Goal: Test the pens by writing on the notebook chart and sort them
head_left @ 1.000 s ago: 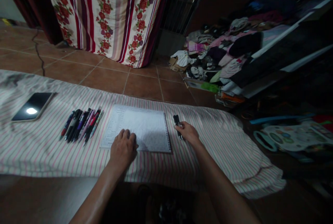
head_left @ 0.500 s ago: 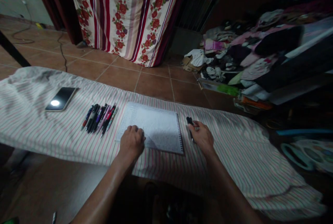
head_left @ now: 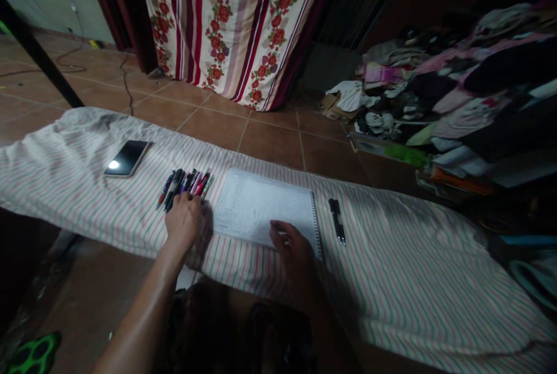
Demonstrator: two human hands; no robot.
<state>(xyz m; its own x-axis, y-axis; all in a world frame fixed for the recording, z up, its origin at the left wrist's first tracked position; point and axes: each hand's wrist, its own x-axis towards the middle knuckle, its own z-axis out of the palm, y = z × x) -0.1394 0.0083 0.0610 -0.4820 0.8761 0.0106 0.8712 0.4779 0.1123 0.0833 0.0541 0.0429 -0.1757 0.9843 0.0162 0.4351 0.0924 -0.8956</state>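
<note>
My left hand [head_left: 184, 218] reaches onto the row of several pens [head_left: 177, 181], its fingers curled together over their lower ends; which pen they grip is hidden. The pens lie side by side, in black, purple, pink, red and patterned colours. To their right lies a spiral notebook [head_left: 256, 203] with writing on its page and its coil on the right edge. Over the notebook's lower right part hovers my right hand [head_left: 293, 243], empty, thumb and fingers apart. Two black pens [head_left: 336, 221] lie close together on the cloth, right of the coil.
A striped cloth [head_left: 391, 258] covers the long surface. On its left part lies a phone [head_left: 127, 158] with a bright reflection. Beyond are a tiled floor [head_left: 270, 135], a flowered curtain [head_left: 226, 26] and a heap of clothes [head_left: 452, 84] at the right.
My right hand has let go of the black pens and moved left over the notebook. My left hand has left the notebook and gone left onto the pens. The view has shifted.
</note>
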